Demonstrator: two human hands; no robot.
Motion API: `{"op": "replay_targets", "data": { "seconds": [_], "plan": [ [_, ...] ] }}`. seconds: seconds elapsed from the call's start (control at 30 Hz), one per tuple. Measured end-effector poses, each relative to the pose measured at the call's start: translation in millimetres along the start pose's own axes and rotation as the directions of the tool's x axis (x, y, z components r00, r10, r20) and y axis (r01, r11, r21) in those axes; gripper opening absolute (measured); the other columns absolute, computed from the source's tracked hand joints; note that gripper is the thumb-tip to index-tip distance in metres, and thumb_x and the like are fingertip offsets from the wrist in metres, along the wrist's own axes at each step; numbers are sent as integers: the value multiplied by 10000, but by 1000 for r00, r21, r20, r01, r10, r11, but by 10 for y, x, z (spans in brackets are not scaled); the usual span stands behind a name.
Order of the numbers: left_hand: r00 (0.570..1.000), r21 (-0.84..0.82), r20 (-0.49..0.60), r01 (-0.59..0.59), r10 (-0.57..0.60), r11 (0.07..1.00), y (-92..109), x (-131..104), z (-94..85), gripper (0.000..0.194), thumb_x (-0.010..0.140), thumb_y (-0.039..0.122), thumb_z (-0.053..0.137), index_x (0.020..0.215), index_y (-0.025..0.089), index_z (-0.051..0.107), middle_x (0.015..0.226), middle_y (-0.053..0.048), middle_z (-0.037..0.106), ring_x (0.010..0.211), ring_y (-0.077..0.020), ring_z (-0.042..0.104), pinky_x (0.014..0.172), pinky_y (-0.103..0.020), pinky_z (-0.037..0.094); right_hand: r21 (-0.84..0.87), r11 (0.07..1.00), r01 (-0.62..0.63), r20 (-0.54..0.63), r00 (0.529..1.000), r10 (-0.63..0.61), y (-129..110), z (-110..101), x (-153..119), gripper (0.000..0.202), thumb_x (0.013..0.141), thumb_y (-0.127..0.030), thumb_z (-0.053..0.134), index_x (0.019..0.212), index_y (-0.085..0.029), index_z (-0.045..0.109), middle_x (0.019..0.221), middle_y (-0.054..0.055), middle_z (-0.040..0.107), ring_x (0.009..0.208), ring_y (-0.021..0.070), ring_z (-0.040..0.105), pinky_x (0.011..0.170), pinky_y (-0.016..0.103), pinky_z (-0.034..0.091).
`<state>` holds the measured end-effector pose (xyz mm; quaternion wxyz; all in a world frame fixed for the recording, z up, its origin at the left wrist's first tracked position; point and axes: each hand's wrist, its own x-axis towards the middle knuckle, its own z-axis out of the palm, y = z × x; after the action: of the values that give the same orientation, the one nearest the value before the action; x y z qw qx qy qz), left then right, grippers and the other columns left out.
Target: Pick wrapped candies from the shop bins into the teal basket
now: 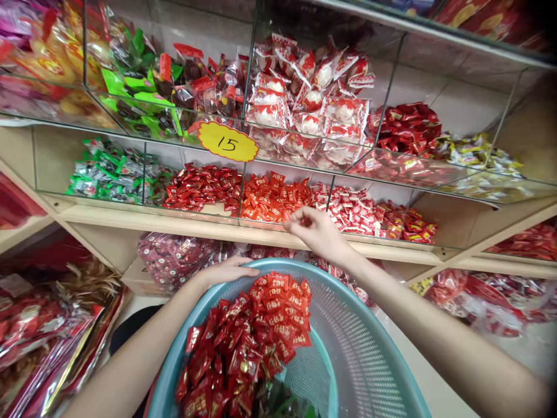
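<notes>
A blue-green plastic basket [369, 325] with perforated walls is right before me. Inside it lie red-wrapped candies [243, 354], brighter orange-red ones [282, 307] and some green-wrapped pieces at the bottom. My left hand [228, 271] is closed over the basket's far rim, thumb on the inner side. Above that rim, my right hand [314, 229] has its fingers curled together at the front edge of a shelf compartment of orange-red candies [274, 194]. Whether a candy is between these fingers cannot be made out.
Neighbouring compartments hold red candies [202, 184], green-wrapped ones [113, 171] and white-and-red ones [352, 206]. A glass-fronted tier above carries a yellow price tag [228, 141]. The wooden shelf edge [174, 223] runs between basket and candies. Bagged goods [174, 258] lie underneath.
</notes>
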<state>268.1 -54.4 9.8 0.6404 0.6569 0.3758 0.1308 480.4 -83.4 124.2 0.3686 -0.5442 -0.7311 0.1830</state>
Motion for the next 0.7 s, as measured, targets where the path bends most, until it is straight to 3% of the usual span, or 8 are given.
{"op": "replay_targets", "data": {
  "seconds": [0.17, 0.3, 0.4, 0.5, 0.7],
  "plan": [
    [1000, 29, -11, 7, -6, 1000, 21, -17, 15, 412, 692, 438, 595, 989, 153, 627, 833, -12, 664, 649, -132, 569, 575, -214, 415, -122, 993, -8, 296, 954, 44, 189, -76, -996, 137, 776, -296, 484, 753, -167, 526, 738, 10, 542, 641, 110, 478, 585, 236, 364],
    [1000, 27, -15, 8, -8, 1000, 43, -24, 24, 381, 686, 416, 601, 953, 145, 632, 822, -10, 656, 659, -131, 561, 591, -217, 416, -379, 921, 86, 487, 865, 120, 378, 33, -1463, 72, 750, -211, 473, 770, -170, 528, 819, 44, 544, 727, 146, 515, 629, 257, 384],
    [1000, 31, -2, 12, -12, 999, 46, -21, 18, 364, 691, 416, 598, 939, 153, 637, 789, -1, 651, 635, -122, 552, 582, -213, 408, -492, 839, 233, 571, 814, 109, 464, 106, -1627, 92, 747, -186, 462, 788, -162, 540, 889, 75, 555, 827, 180, 528, 717, 285, 397],
    [1000, 36, 2, 19, -19, 999, 46, -16, 9, 347, 695, 418, 593, 927, 165, 643, 759, 10, 653, 621, -119, 553, 595, -214, 409, -518, 795, 315, 604, 793, 79, 523, 168, -1689, 115, 740, -179, 467, 822, -166, 547, 904, 75, 567, 841, 183, 532, 751, 291, 403],
    [1000, 47, -2, 13, -13, 999, 51, -7, 6, 377, 691, 423, 596, 961, 165, 646, 865, -14, 671, 726, -154, 586, 662, -234, 431, -566, 715, 410, 548, 835, -46, 753, 197, -1750, 172, 739, -138, 482, 899, -158, 542, 874, 69, 599, 828, 178, 550, 729, 280, 408]
  ]
}}
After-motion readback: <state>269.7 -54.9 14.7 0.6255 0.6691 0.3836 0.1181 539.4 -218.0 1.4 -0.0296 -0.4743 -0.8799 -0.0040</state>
